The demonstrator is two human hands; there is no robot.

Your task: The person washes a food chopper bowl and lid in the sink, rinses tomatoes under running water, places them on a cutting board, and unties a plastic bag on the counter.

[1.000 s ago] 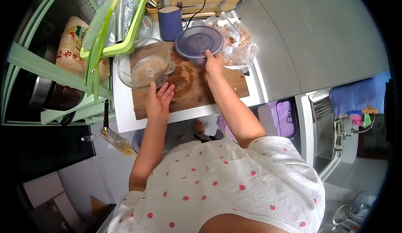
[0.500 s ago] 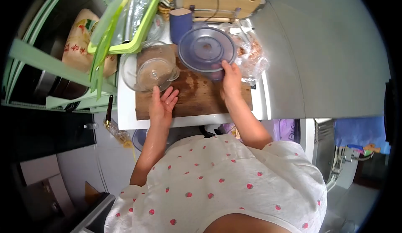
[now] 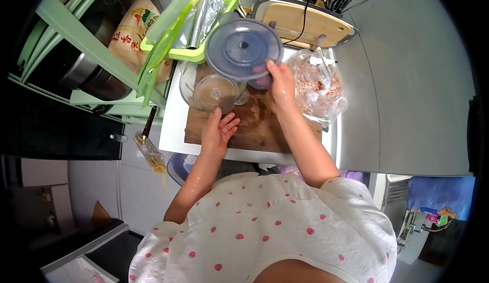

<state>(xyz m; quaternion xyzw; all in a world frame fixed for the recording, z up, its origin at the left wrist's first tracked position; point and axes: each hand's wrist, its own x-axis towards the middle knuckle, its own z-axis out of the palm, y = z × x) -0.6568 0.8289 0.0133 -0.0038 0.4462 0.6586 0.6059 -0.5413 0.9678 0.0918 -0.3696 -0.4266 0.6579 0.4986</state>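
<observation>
Over the far part of the wooden board [image 3: 270, 136] on the white desk [image 3: 172, 131], round blue lid [image 3: 229, 45] held up in the right hand [image 3: 281, 83], grip pinching its near right rim, thumb on top, fingers showing through from beneath. Left hand [image 3: 219, 133] open, grip spread, palm up, thumb tip at the near edge of the glass bowl [image 3: 216, 93] (contact hard to tell). Bowl sits over the board's left side, green basket [image 3: 189, 55] beyond, clear plastic bag [image 3: 321, 87] at right.

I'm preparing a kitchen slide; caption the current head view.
Right hand holding a bluish translucent lid, open left hand by a clear glass bowl.
</observation>
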